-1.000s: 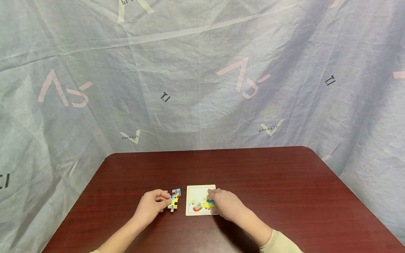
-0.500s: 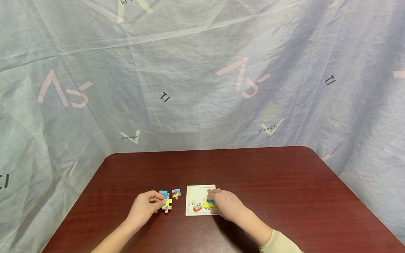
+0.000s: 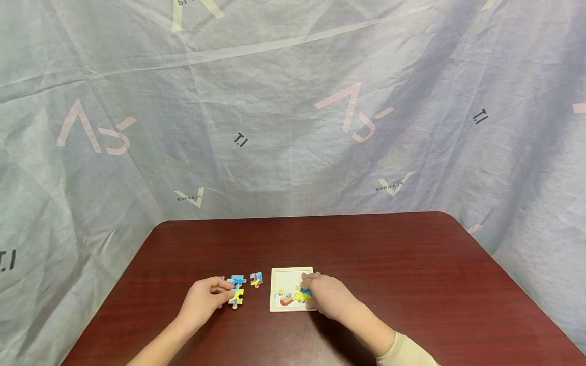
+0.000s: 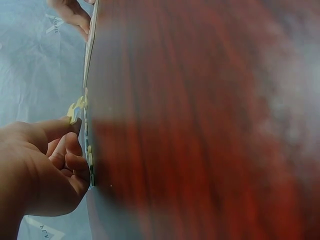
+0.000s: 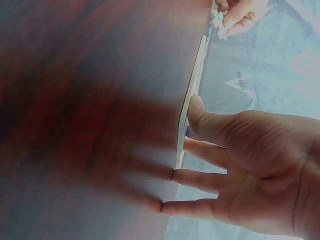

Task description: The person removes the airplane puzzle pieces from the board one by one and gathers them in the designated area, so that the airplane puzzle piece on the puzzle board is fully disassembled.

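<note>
Short of the far edge of the desk (image 3: 380, 254), the left hand (image 3: 200, 301) pinches a yellow jigsaw piece (image 3: 236, 297); dipping could scatter loose pieces (image 3: 237, 279). The straight-fingered right hand (image 3: 328, 295) touches the puzzle tray (image 3: 292, 269).

In the lower left of the head view, the left hand (image 3: 200, 303) pinches a mostly yellow jigsaw piece (image 3: 236, 299), tilted in the left wrist view. Just above it lies a blue jigsaw piece (image 3: 237, 279); right of that, a blue, red and yellow jigsaw piece (image 3: 256, 278). At lower centre, a square, pale-rimmed puzzle tray (image 3: 272, 291) lies flat, colourful picture along its bottom, the right hand (image 3: 331, 296) over its right edge.
</note>
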`<action>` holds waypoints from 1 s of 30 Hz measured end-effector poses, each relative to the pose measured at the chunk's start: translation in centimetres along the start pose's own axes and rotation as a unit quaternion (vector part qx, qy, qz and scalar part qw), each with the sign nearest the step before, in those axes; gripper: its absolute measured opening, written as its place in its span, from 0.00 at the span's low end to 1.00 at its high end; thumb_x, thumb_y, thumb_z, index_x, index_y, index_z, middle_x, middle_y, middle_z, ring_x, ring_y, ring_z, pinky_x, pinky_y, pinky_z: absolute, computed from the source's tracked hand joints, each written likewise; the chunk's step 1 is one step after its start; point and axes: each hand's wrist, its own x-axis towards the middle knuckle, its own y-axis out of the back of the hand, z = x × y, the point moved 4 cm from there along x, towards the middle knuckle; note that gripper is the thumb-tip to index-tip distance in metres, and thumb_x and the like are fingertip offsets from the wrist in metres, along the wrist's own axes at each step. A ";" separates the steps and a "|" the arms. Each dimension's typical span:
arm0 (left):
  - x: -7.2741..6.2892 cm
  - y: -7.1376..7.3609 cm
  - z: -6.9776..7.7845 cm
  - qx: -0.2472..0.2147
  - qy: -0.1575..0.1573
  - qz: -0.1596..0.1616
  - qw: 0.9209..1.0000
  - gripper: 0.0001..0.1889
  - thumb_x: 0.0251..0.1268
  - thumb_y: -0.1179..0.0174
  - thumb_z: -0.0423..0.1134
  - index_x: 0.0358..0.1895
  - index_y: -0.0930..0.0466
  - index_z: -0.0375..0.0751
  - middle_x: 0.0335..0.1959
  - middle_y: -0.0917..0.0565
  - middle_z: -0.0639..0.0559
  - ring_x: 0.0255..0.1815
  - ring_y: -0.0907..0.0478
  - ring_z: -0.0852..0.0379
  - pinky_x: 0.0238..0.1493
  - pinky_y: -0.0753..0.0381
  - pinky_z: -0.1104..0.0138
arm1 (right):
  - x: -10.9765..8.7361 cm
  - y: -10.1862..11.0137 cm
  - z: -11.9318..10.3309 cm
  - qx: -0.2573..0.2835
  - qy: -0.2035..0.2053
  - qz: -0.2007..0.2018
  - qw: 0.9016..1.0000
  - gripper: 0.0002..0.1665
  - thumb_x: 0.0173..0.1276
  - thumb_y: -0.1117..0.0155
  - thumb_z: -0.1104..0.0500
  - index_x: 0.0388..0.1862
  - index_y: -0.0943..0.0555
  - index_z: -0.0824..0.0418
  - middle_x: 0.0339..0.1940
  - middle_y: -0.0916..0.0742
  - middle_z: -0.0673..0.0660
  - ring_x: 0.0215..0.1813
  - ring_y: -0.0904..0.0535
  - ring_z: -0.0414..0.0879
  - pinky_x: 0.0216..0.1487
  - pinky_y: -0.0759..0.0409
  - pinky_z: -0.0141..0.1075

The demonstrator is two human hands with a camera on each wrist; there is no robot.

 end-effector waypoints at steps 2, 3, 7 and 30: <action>0.0 0.1 0.0 0.009 0.001 0.001 1.000 0.04 0.60 0.29 0.31 0.37 0.13 0.41 0.29 0.13 0.55 0.28 0.21 0.55 0.29 0.22 0.65 | 0.0 0.0 0.0 0.000 0.000 0.000 1.000 0.25 0.56 0.19 0.55 0.52 0.13 0.59 0.60 0.15 0.59 0.58 0.17 0.57 0.52 0.18 0.47; 0.1 0.1 -0.1 0.017 0.001 0.002 1.000 0.04 0.60 0.29 0.31 0.37 0.13 0.41 0.29 0.13 0.55 0.28 0.21 0.55 0.29 0.22 0.65 | 0.0 0.0 0.0 0.001 -0.001 -0.001 1.000 0.25 0.56 0.19 0.55 0.52 0.13 0.59 0.60 0.15 0.59 0.58 0.17 0.57 0.52 0.18 0.47; 0.2 0.3 -0.2 0.058 -0.008 0.011 0.998 0.04 0.60 0.29 0.32 0.36 0.13 0.44 0.27 0.15 0.58 0.29 0.20 0.58 0.29 0.23 0.66 | 0.0 0.0 0.1 0.003 0.000 0.000 1.000 0.24 0.56 0.19 0.55 0.52 0.13 0.59 0.60 0.15 0.59 0.58 0.17 0.55 0.50 0.17 0.46; 0.2 0.5 -0.2 0.094 -0.029 0.030 0.995 0.07 0.56 0.26 0.31 0.36 0.14 0.44 0.29 0.18 0.59 0.26 0.27 0.58 0.26 0.29 0.67 | 0.0 -0.1 0.0 -0.001 0.000 0.001 1.000 0.24 0.56 0.19 0.55 0.51 0.13 0.59 0.61 0.15 0.59 0.57 0.17 0.54 0.49 0.17 0.44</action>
